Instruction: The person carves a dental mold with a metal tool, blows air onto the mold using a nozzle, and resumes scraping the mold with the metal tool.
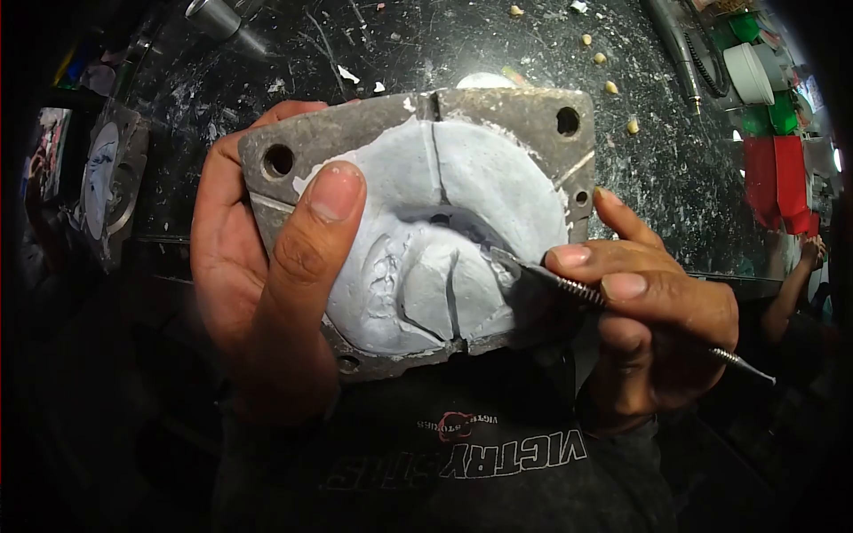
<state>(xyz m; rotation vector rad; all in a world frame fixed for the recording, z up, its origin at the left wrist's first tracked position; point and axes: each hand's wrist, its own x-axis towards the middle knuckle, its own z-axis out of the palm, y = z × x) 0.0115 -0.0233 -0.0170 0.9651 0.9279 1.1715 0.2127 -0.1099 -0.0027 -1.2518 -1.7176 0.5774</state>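
Observation:
My left hand (289,275) grips a grey metal denture flask half (511,108), its thumb pressed on the front and its fingers behind. White plaster (506,164) fills the flask, with a curved hollow around a raised, rounded middle. A groove runs down the plaster and the rim. My right hand (666,311) pinches a thin metal dental carver (579,290) by its ridged handle. The carver's blade touches the plaster at the right side of the curved hollow. One finger of my right hand rests near the flask's right edge.
Another plaster-filled flask half (120,191) is at the left. A handpiece (680,58), a white tub (749,75) and a red container (775,182) are at the right. Several small tooth-like pieces (611,87) and a metal cylinder (213,16) lie on the scratched dark table. Another person's arm (793,289) shows far right.

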